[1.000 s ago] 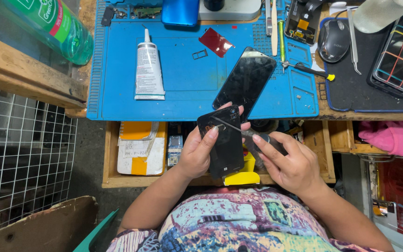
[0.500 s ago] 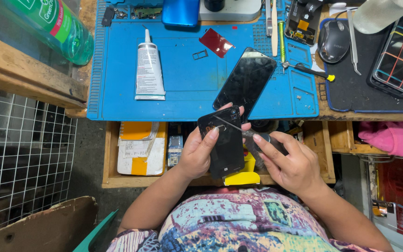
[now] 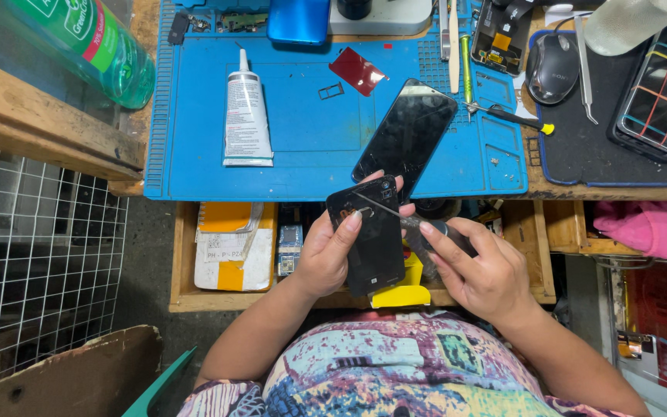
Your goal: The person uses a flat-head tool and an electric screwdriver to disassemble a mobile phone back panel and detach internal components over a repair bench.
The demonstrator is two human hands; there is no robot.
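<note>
Left hand (image 3: 326,259) grips a dark phone (image 3: 368,235), fingers curled round its left edge and thumb laid across its face, holding it tilted above the open drawer (image 3: 187,297) under the bench. Right hand (image 3: 484,274) is closed on a slim tool (image 3: 403,216) with a dark handle; its thin metal tip lies across the upper part of the phone, near the top edge. Whether the tip sits in a seam or only rests on the surface cannot be told. Both hands are close together, just in front of the person's patterned shirt.

Just beyond the held phone, a second black phone (image 3: 407,135) lies face up and slanted on the blue mat (image 3: 303,154), its lower end near the mat's front edge. On the same mat: a white glue tube (image 3: 246,112) to the left, a small red square piece (image 3: 357,70) near the centre, a tiny metal tray (image 3: 330,91) beside it, and a screwdriver (image 3: 515,118) with a yellow end to the right. A blue case (image 3: 298,19) stands at the mat's far edge.

To the right, a black pad (image 3: 580,154) carries a mouse (image 3: 552,68), tweezers (image 3: 585,73) and a phone (image 3: 665,89) with coloured lines on its screen. A green bottle (image 3: 90,42) lies at far left. A pink cloth (image 3: 642,224) sits in a compartment at right. The drawer holds a yellow and white packet (image 3: 229,251). A yellow item (image 3: 401,296) shows below the held phone.
</note>
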